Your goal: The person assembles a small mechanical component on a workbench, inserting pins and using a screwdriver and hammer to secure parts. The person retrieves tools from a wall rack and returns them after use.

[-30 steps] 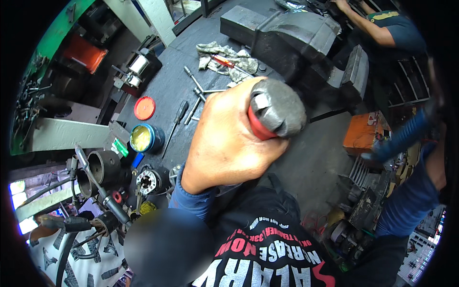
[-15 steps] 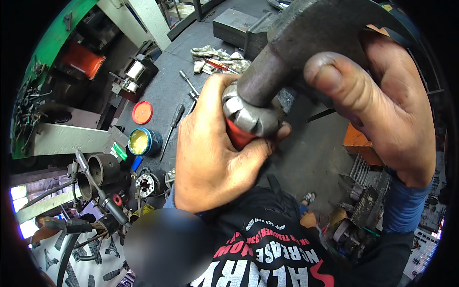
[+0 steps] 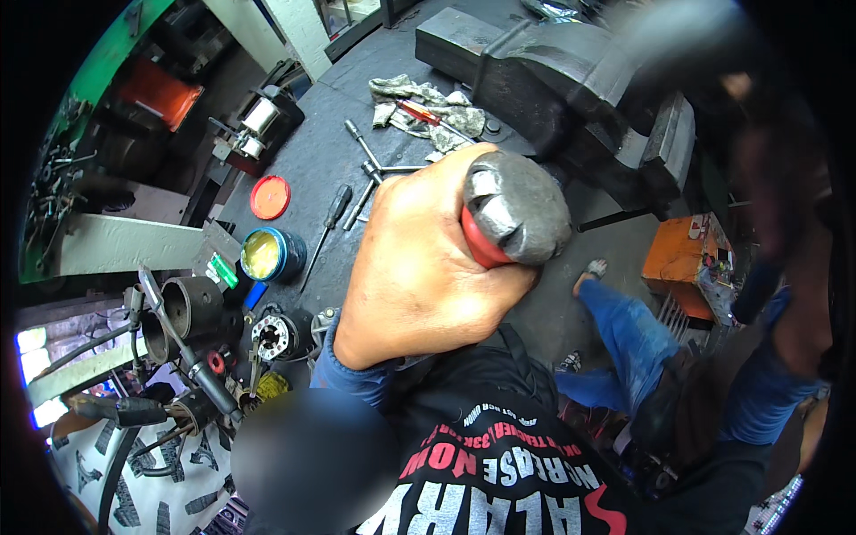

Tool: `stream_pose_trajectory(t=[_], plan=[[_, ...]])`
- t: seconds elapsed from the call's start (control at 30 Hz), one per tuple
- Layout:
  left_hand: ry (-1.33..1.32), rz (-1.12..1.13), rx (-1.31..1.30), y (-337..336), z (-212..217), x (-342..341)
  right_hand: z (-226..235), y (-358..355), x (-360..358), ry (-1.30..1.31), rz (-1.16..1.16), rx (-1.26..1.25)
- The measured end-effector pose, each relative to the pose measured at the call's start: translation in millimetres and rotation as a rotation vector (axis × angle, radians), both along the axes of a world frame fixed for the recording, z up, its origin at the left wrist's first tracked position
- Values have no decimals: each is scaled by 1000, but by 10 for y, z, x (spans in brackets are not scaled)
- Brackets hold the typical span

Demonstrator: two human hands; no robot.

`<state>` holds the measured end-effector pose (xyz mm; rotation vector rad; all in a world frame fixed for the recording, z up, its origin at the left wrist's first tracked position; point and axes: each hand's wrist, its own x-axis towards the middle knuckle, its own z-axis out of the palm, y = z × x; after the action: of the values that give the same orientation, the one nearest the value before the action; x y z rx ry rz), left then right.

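My left hand (image 3: 428, 259) is closed around a red-bodied piece with a rounded, battered steel cap (image 3: 522, 205). The cap stands out above my thumb and forefinger, its rim split into folded, petal-like edges. My fingers hide the lower part of the piece. Up at the right, my right hand (image 3: 798, 241) is raised and smeared by motion. It is gripping a hammer (image 3: 691, 45), whose grey head is blurred and apart from the steel cap.
A bench vise (image 3: 580, 98) sits on the dark bench behind my left hand. Nearby lie a rag (image 3: 437, 111), a T-wrench (image 3: 370, 165), a screwdriver (image 3: 334, 218) and an open grease tub (image 3: 272, 254) with its red lid (image 3: 270, 197). Jeans-clad legs (image 3: 624, 321) stand beside an orange box (image 3: 682, 259).
The hammer has lifted off the steel cap toward the upper right, together with my right hand. My left hand and the piece sit slightly farther right. The jeans-clad legs have come into view.
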<state>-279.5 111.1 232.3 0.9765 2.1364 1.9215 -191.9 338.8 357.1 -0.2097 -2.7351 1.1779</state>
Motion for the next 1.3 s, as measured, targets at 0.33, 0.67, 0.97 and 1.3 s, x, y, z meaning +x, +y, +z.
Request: stream_pose_trajectory(t=[0.33,0.67,0.97,1.3], plan=[[-115,44,-57,-152,176,9,-141,-144,-435,-6,127,-142],[-68,-51,-254,-419,207,15,-2509,-71,-1045,142,174,229],[79,-16,-314,-616,248,132,-3741,-389,-1724,56,268,506],[33,116,-387,-632,132,450,-1552,-326,-569,-127,716,-911]])
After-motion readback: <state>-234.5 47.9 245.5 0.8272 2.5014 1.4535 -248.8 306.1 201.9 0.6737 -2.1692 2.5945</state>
